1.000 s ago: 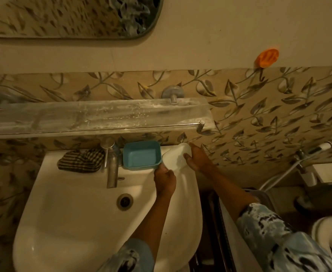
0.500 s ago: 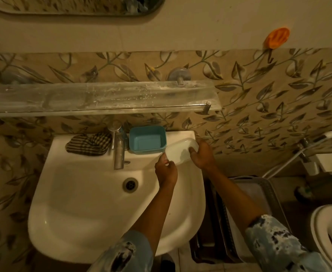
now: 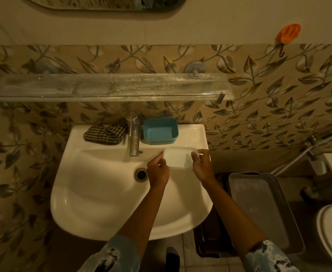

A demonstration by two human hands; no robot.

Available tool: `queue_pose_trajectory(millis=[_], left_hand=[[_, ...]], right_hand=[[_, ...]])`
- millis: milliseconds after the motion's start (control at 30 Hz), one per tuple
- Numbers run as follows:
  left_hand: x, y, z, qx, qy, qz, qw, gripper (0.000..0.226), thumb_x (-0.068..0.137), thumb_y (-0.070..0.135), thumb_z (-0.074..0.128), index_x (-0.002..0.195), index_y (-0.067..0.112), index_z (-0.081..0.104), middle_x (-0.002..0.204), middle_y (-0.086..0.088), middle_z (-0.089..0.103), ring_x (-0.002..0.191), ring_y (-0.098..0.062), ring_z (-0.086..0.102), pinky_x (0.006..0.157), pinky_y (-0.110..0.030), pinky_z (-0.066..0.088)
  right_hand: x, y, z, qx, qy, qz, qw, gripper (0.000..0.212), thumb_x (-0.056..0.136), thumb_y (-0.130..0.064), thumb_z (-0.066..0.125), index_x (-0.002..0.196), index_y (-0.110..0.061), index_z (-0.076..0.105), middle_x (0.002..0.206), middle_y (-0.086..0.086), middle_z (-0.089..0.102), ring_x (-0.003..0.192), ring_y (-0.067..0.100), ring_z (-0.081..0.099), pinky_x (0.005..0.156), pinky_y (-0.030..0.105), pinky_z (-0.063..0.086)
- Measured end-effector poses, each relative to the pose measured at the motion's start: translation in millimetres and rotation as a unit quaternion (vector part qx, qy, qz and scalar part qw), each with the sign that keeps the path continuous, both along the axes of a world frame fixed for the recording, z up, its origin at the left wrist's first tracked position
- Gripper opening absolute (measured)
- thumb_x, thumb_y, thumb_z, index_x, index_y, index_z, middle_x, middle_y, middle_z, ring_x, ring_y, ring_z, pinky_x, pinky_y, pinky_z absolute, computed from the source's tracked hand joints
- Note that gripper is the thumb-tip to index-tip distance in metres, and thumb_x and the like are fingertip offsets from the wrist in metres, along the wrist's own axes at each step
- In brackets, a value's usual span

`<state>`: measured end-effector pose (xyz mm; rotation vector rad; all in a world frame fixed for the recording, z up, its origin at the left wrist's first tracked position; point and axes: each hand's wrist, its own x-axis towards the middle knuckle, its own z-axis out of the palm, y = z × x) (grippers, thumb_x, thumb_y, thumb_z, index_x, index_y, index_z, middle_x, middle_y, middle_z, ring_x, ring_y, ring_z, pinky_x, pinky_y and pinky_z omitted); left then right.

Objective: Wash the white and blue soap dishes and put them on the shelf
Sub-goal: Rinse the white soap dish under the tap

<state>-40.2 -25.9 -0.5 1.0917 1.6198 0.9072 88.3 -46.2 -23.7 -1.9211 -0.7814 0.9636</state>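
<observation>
White soap dish gripped by left hand and right hand, seemingly above sink, blue soap dish behind.

- Sink, back ledge: checked cloth left of tap, blue soap dish just right of it.
- Glass shelf above the sink: whitish streaks.

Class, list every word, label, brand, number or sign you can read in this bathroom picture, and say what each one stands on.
None: no readable text shows anywhere in this view.
The blue soap dish, the white soap dish held by the left hand and the right hand, the tap, the shelf and the grey tray show no print.
</observation>
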Motion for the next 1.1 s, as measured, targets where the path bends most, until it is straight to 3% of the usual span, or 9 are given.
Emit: queue_pose_trajectory(millis=[133,267,400,567,700,933,1100], left_hand=[[-11.9,-6.9,-0.6,0.006,0.014,-0.003,1.000,0.031,0.094,0.001,0.046,0.121,0.006,0.061,0.125,-0.011,0.063,0.105,-0.018,0.057,0.095,-0.042,0.051],[-23.0,-10.6,0.8,-0.010,-0.005,-0.003,1.000,0.032,0.095,0.001,0.045,0.123,0.008,0.060,0.129,-0.010,0.060,0.118,-0.027,0.055,0.097,-0.044,0.050],[-36.1,-10.9,-0.5,-0.026,-0.011,-0.018,0.999,0.035,0.095,-0.002,0.043,0.124,0.007,0.060,0.130,-0.011,0.060,0.118,-0.027,0.056,0.096,-0.046,0.050],[-46.7,-6.8,-5.0,-0.028,0.007,-0.030,0.999,0.034,0.094,-0.001,0.045,0.123,0.007,0.060,0.130,-0.011,0.060,0.118,-0.028,0.056,0.097,-0.047,0.050],[-51.5,-3.0,-8.4,-0.021,0.023,-0.049,0.998,0.033,0.093,-0.001,0.046,0.121,0.006,0.062,0.128,-0.012,0.061,0.116,-0.029,0.057,0.096,-0.047,0.051],[-66.3,1.5,-17.3,-0.086,-0.006,-0.013,0.996,0.036,0.084,-0.006,0.045,0.105,0.008,0.070,0.113,-0.016,0.068,0.107,-0.034,0.061,0.095,-0.047,0.051],[-93.3,-9.1,-29.9,-0.088,-0.003,-0.005,0.996,0.028,0.087,0.000,0.050,0.091,0.011,0.075,0.091,-0.011,0.068,0.077,-0.028,0.060,0.082,-0.051,0.056]], right_hand=[[-9.0,-7.8,-3.6,-0.014,0.128,-0.029,0.991,0.022,0.102,-0.039,0.035,0.116,-0.022,0.031,0.125,0.011,0.045,0.108,0.023,0.049,0.086,0.042,0.052],[-20.1,-15.2,0.8,0.010,0.304,-0.043,0.952,0.036,0.103,-0.035,0.035,0.134,-0.018,0.039,0.130,0.012,0.047,0.113,0.031,0.054,0.067,0.044,0.061],[-26.8,-23.9,3.1,0.032,0.393,-0.008,0.919,0.043,0.102,-0.039,0.036,0.140,-0.019,0.039,0.134,0.014,0.048,0.116,0.033,0.055,0.069,0.048,0.061],[-32.2,-30.8,1.9,0.047,0.404,0.014,0.914,0.038,0.101,-0.039,0.037,0.135,-0.022,0.043,0.131,0.011,0.047,0.115,0.029,0.055,0.066,0.038,0.061],[-35.7,-32.8,0.2,0.048,0.416,0.010,0.908,0.029,0.101,-0.036,0.038,0.123,-0.024,0.052,0.127,0.011,0.050,0.117,0.031,0.054,0.069,0.040,0.061],[-35.6,-35.2,-3.2,0.047,0.389,0.011,0.920,0.028,0.101,-0.035,0.038,0.123,-0.022,0.051,0.121,0.006,0.051,0.113,0.030,0.052,0.063,0.037,0.060],[-30.8,-37.8,-6.1,0.050,0.330,0.020,0.943,0.028,0.102,-0.035,0.037,0.123,-0.022,0.051,0.118,0.002,0.050,0.108,0.026,0.053,0.065,0.040,0.060]])
